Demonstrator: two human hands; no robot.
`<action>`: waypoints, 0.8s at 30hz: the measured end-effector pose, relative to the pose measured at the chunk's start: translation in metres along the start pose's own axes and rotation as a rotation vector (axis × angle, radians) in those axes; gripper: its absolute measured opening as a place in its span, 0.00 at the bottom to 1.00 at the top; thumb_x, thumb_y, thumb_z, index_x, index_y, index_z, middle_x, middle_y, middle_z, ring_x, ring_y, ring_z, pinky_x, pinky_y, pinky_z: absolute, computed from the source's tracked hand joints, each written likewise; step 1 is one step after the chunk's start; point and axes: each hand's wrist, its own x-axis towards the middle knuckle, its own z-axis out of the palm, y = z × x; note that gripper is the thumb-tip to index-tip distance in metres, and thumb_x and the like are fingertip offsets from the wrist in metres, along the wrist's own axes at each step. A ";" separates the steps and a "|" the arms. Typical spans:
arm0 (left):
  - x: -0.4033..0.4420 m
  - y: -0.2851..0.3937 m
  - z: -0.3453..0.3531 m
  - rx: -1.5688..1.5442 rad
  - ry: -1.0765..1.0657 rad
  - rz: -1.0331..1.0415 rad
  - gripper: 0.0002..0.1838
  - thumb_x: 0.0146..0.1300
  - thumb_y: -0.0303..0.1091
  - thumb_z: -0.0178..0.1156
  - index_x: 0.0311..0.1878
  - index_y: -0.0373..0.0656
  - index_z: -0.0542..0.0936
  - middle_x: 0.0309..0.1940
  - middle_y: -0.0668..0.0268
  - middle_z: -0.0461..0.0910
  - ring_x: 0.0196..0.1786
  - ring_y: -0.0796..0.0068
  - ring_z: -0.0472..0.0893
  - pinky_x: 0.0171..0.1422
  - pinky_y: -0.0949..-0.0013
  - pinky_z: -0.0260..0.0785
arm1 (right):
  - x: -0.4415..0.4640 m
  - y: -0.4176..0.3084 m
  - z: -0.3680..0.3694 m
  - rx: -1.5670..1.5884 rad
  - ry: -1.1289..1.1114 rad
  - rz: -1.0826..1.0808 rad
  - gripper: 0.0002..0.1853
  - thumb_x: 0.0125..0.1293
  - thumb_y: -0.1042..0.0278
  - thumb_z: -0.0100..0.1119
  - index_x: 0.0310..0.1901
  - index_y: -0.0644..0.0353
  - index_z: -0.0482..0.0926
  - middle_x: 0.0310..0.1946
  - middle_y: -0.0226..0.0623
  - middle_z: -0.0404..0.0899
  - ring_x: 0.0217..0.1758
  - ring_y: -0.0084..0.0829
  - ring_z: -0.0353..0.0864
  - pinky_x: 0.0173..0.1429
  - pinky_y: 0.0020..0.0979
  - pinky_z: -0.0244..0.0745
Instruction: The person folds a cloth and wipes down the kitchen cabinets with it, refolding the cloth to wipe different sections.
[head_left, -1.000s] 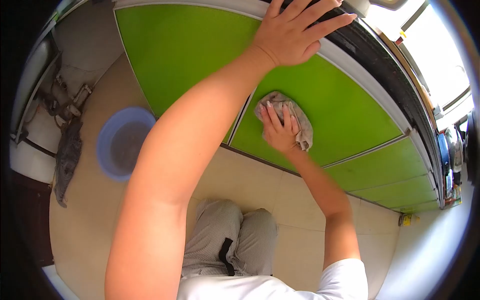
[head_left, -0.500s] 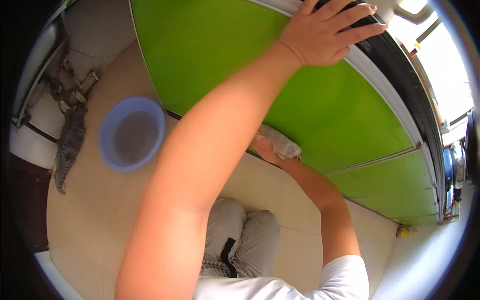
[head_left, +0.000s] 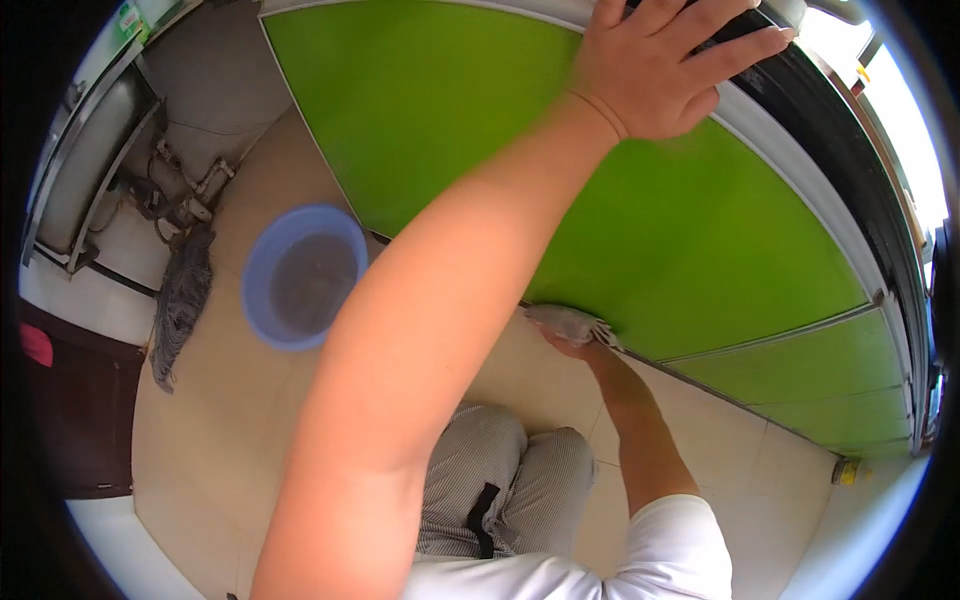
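My left hand (head_left: 665, 65) rests with its fingers spread on the black countertop edge (head_left: 815, 120), holding nothing. Low down, at the bottom edge of the green cabinet door (head_left: 690, 230), my right hand (head_left: 568, 342) presses a grey cloth (head_left: 572, 322) against the door. The cloth covers most of the fingers of that hand. My left forearm crosses in front of the cabinet and the right rim of the blue basin.
A blue basin (head_left: 262, 290) with murky water stands on the tiled floor (head_left: 220, 430). Left of it are pipes (head_left: 205, 190) and a dark grey rag (head_left: 183, 300). A small yellow object (head_left: 846, 472) lies by the right wall.
My right hand and the cloth have moved down the door to its bottom edge. The view has shifted, showing more of the left side. My left hand stays on the countertop edge.
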 end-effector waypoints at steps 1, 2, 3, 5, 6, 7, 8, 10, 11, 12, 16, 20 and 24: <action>0.002 0.005 -0.008 -0.021 -0.059 -0.030 0.33 0.54 0.32 0.47 0.68 0.57 0.63 0.67 0.63 0.61 0.71 0.62 0.57 0.74 0.51 0.35 | -0.017 0.005 -0.003 0.108 -0.035 0.089 0.21 0.70 0.62 0.37 0.62 0.56 0.64 0.63 0.39 0.64 0.62 0.38 0.64 0.66 0.33 0.60; 0.003 0.006 -0.014 -0.038 -0.116 -0.063 0.33 0.54 0.32 0.47 0.68 0.57 0.63 0.66 0.63 0.61 0.71 0.62 0.58 0.74 0.51 0.36 | -0.040 0.009 -0.010 0.113 -0.069 0.193 0.20 0.70 0.62 0.38 0.62 0.55 0.65 0.62 0.40 0.65 0.62 0.38 0.65 0.66 0.33 0.60; 0.002 0.005 -0.017 -0.040 -0.110 -0.063 0.33 0.54 0.32 0.47 0.67 0.57 0.64 0.66 0.63 0.62 0.71 0.62 0.58 0.74 0.51 0.37 | -0.060 0.017 -0.003 0.084 -0.099 0.283 0.20 0.70 0.63 0.38 0.61 0.55 0.66 0.62 0.40 0.65 0.62 0.39 0.65 0.66 0.34 0.61; 0.002 0.007 -0.015 -0.055 -0.087 -0.073 0.32 0.55 0.33 0.47 0.67 0.57 0.64 0.66 0.63 0.62 0.70 0.62 0.58 0.74 0.51 0.38 | -0.101 0.038 0.007 -0.110 -0.140 0.475 0.20 0.68 0.64 0.40 0.59 0.54 0.69 0.62 0.40 0.66 0.62 0.40 0.65 0.67 0.35 0.59; 0.003 0.007 -0.015 -0.058 -0.080 -0.073 0.32 0.55 0.33 0.47 0.67 0.56 0.64 0.66 0.63 0.62 0.70 0.61 0.58 0.74 0.50 0.39 | -0.111 0.026 -0.014 -0.086 -0.192 0.486 0.19 0.68 0.64 0.40 0.59 0.56 0.69 0.62 0.40 0.66 0.64 0.40 0.63 0.68 0.35 0.57; 0.003 0.006 -0.016 -0.058 -0.075 -0.071 0.32 0.55 0.33 0.47 0.67 0.56 0.64 0.66 0.63 0.62 0.70 0.61 0.58 0.74 0.50 0.39 | -0.124 0.015 -0.039 -0.062 -0.243 0.492 0.19 0.68 0.64 0.40 0.59 0.57 0.69 0.61 0.40 0.66 0.65 0.40 0.62 0.69 0.34 0.55; 0.003 0.005 -0.016 -0.059 -0.073 -0.068 0.32 0.55 0.33 0.47 0.67 0.56 0.64 0.66 0.63 0.62 0.70 0.61 0.58 0.73 0.50 0.40 | -0.129 0.005 -0.059 -0.034 -0.294 0.496 0.19 0.69 0.63 0.40 0.58 0.58 0.69 0.61 0.40 0.66 0.67 0.40 0.60 0.71 0.34 0.53; 0.002 0.005 -0.016 -0.061 -0.058 -0.067 0.32 0.55 0.33 0.47 0.67 0.56 0.63 0.66 0.63 0.62 0.70 0.61 0.58 0.74 0.50 0.39 | -0.123 0.018 -0.052 -0.253 -0.290 0.207 0.19 0.67 0.65 0.41 0.58 0.58 0.70 0.61 0.39 0.67 0.69 0.38 0.56 0.72 0.34 0.49; 0.002 0.005 -0.016 -0.060 -0.052 -0.064 0.32 0.55 0.33 0.47 0.67 0.56 0.63 0.66 0.64 0.62 0.70 0.62 0.58 0.74 0.50 0.39 | -0.116 0.027 -0.045 -0.360 -0.286 0.059 0.19 0.67 0.66 0.42 0.57 0.58 0.70 0.60 0.38 0.67 0.70 0.37 0.54 0.73 0.34 0.46; 0.002 0.004 -0.014 -0.035 -0.048 -0.061 0.32 0.55 0.33 0.47 0.67 0.56 0.63 0.67 0.64 0.62 0.71 0.62 0.58 0.74 0.51 0.40 | -0.105 0.038 -0.038 -0.469 -0.280 -0.099 0.19 0.66 0.66 0.43 0.57 0.58 0.70 0.60 0.37 0.67 0.71 0.35 0.52 0.74 0.34 0.44; 0.001 0.004 -0.012 -0.004 -0.041 -0.061 0.31 0.55 0.32 0.47 0.67 0.55 0.64 0.67 0.64 0.62 0.70 0.62 0.58 0.74 0.51 0.39 | -0.074 0.034 -0.043 -0.700 -0.025 -0.482 0.21 0.60 0.69 0.47 0.57 0.57 0.71 0.60 0.37 0.66 0.73 0.39 0.50 0.76 0.40 0.39; 0.002 0.008 -0.011 -0.012 -0.074 -0.090 0.32 0.54 0.31 0.47 0.67 0.56 0.64 0.67 0.65 0.60 0.71 0.63 0.57 0.74 0.51 0.37 | -0.024 -0.037 -0.093 -0.674 0.410 -0.437 0.22 0.59 0.68 0.49 0.57 0.55 0.70 0.60 0.33 0.66 0.72 0.42 0.51 0.76 0.43 0.38; 0.003 0.010 -0.010 0.026 -0.143 -0.107 0.34 0.53 0.30 0.49 0.67 0.60 0.63 0.69 0.68 0.57 0.72 0.66 0.54 0.75 0.53 0.32 | 0.042 -0.080 -0.118 -0.422 0.594 -0.426 0.24 0.60 0.68 0.48 0.60 0.55 0.67 0.63 0.31 0.63 0.72 0.41 0.50 0.76 0.42 0.38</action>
